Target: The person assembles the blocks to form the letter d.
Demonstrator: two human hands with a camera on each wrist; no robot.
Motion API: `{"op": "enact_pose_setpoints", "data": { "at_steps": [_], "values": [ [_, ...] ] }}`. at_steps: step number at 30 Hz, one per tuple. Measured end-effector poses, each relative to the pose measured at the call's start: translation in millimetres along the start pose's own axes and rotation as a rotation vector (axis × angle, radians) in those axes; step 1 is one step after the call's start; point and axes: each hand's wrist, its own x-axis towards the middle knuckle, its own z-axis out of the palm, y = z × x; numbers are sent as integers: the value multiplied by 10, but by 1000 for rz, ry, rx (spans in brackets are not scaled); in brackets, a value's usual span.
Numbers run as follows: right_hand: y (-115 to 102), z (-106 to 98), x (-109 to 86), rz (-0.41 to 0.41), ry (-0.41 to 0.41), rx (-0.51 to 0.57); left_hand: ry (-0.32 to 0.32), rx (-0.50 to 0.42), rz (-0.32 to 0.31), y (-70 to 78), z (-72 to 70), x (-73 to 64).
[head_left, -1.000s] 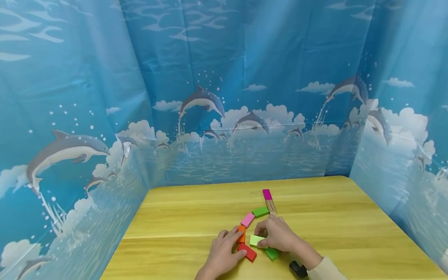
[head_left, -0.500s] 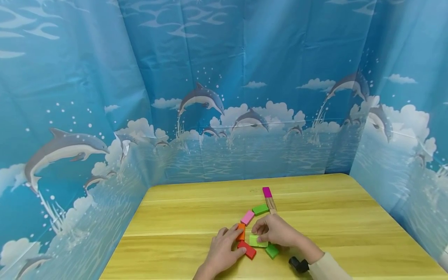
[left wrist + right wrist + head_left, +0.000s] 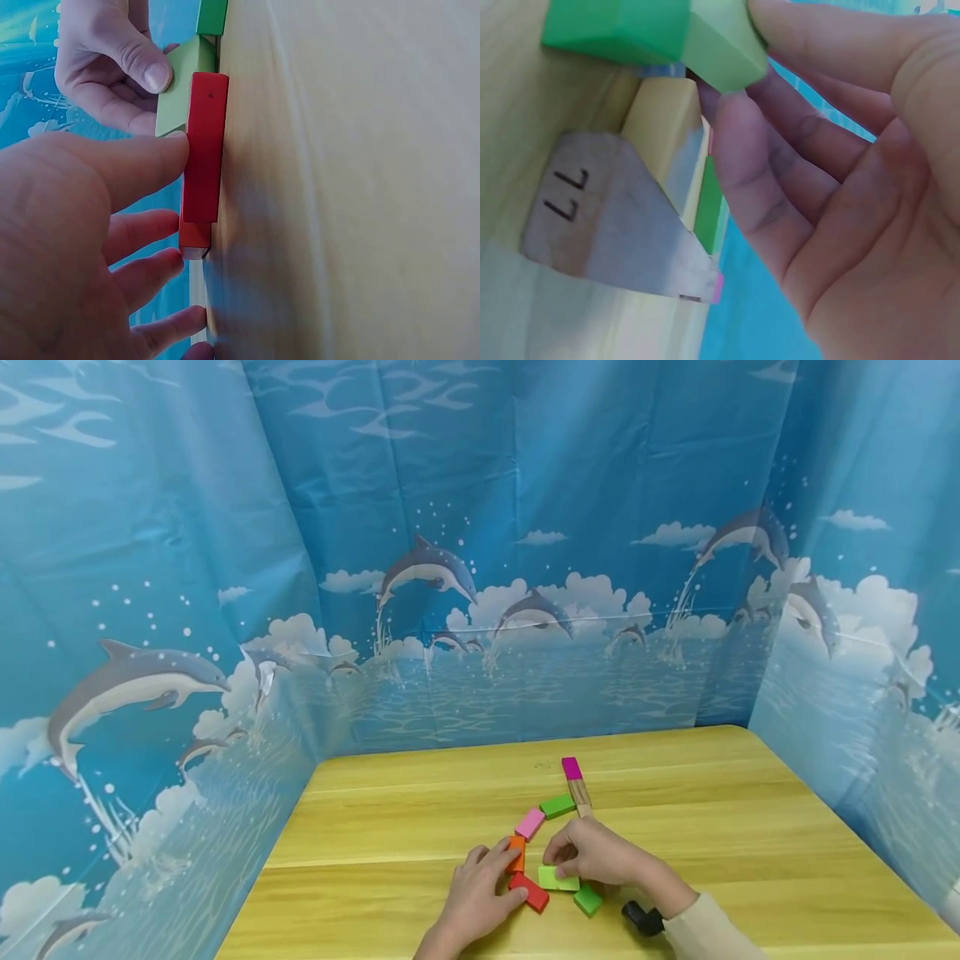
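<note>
My left hand [image 3: 480,893] lies beside a red block [image 3: 534,893] and an orange block [image 3: 516,854]. Its thumb touches the red block's side, while the other fingers are spread, with fingertips at the orange one. My right hand [image 3: 600,853] pinches a light green block [image 3: 558,879] between thumb and fingers. That block slants across the gap between the red block and a darker green block [image 3: 588,900], its end right at the darker green one. In the right wrist view, a tan wooden block [image 3: 658,124] stands below the pinched light green block [image 3: 731,45].
Beyond the hands, a pink block [image 3: 530,824] and a green block [image 3: 557,807] continue the curve. A wooden piece [image 3: 579,792] and a magenta block [image 3: 572,768] stand farther back. A grey-faced piece with black marks [image 3: 607,217] shows close up. A black object [image 3: 642,918] sits by the right sleeve.
The right hand has shifted slightly right with the light green block, widening the gap to the red block. The darker green block beside it has also moved a little right. The left hand stays put.
</note>
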Motion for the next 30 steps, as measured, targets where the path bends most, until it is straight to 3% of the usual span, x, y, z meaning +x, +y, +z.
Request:
{"op": "enact_pose_setpoints", "data": {
  "at_steps": [10,18,30],
  "values": [
    [-81,-65,-71,-10,-50,-125,-3,-5,-1,16,0,6],
    [-136,-27,-100,-8,-114,-100,11,14,7,-13,27,11],
    [-224,14,-132,18,-139,-108,13,11,12,7,3,-4]
  ]
}}
